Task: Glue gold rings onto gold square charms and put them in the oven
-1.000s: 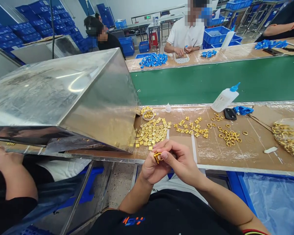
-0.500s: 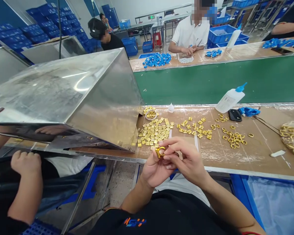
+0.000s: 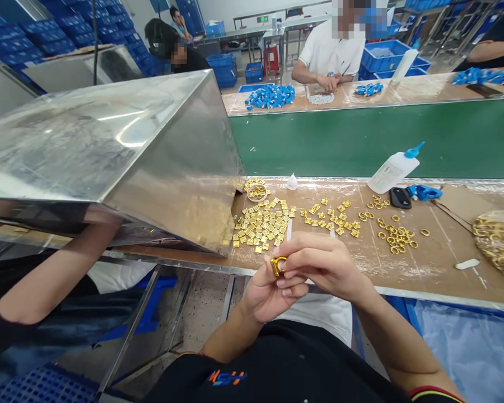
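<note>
A gold ring with a flat square top (image 3: pixel 279 266) is pinched between my two hands, close to the bench's front edge. My left hand (image 3: pixel 265 294) grips it from the left by the square face. From the right, my right hand (image 3: pixel 325 266) holds the ring's band with thumb and fingertips. Just beyond my hands lie many small gold square plates (image 3: pixel 262 224), spread flat. Further right are several loose gold plates (image 3: pixel 334 215) and a scatter of plain gold rings (image 3: pixel 397 235).
A large metal hood (image 3: pixel 168 162) stands on the left, with a co-worker's arm (image 3: pixel 63 268) reaching under it. A white glue bottle (image 3: pixel 392 172), a black device (image 3: pixel 400 197) and a bag of gold rings (image 3: pixel 498 240) sit to the right. Beyond the green belt (image 3: pixel 361 131), another person works.
The co-worker's arm at left has moved under the metal hood. My hands still hold the ring together, slightly shifted. The view has turned a little.
</note>
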`<state>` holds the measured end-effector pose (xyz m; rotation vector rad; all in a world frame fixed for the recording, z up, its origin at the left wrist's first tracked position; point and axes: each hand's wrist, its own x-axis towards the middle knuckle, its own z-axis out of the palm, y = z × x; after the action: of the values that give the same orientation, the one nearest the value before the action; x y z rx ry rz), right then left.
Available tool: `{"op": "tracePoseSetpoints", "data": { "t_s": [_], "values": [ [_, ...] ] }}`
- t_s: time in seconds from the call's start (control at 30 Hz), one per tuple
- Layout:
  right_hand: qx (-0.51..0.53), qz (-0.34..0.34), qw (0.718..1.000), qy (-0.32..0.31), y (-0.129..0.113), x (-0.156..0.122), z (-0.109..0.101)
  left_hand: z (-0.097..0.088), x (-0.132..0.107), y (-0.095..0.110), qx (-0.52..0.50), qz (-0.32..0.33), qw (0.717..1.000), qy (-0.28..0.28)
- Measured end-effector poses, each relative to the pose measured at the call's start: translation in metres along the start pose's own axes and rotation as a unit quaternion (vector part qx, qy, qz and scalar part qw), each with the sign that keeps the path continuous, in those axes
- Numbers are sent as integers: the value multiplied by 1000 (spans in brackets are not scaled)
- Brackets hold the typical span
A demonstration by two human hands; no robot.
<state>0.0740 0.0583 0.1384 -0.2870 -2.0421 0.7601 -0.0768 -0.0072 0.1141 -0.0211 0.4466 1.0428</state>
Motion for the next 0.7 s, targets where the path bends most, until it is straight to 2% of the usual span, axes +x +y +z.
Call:
{"op": "tracePoseSetpoints", "data": {
  "t_s": [0.27, 0.4, 0.7],
  "values": [
    [1, -6, 1000, -29, 4, -1, -4, 10, -3, -4, -13, 0, 999, 34],
    [10, -17, 1000, -15, 6, -3, -4, 11, -4, -3, -20, -4, 1000, 22],
    [-61, -37, 997, -33, 1, -2, -8, 7, 1, -12, -26, 7, 1000, -7]
  ]
}}
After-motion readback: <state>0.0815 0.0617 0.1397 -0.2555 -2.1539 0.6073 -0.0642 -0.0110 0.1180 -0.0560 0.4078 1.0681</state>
